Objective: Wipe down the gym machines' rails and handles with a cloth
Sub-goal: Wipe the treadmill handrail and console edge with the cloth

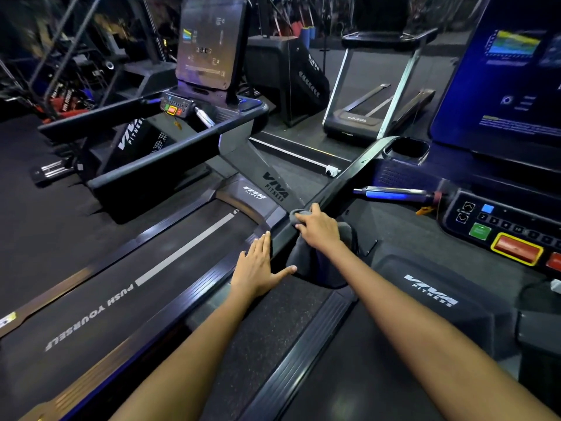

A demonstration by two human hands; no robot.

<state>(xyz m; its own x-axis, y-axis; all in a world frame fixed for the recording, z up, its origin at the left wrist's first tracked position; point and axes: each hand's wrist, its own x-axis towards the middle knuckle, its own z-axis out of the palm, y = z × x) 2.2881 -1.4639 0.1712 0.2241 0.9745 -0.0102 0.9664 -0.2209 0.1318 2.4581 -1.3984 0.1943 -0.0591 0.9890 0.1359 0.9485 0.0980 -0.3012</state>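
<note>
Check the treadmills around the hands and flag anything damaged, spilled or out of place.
Nothing stands out. The right hand presses a dark cloth over the lower end of the treadmill's side rail; the left hand rests flat beside it. No spill or breakage shows, though the dim light hides detail.

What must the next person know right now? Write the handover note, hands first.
Left hand: flat, fingers straight, resting on the black rail end beside the treadmill belt; holds nothing.
Right hand: fingers curled round the dark grey cloth, pressing it on the black side handrail at its near end.
Done: cannot tell from this view how much rail is wiped.
Left: run the cloth up the handrail toward the cup holder, then the blue-lit metal handle, then the neighbouring machines.
</note>
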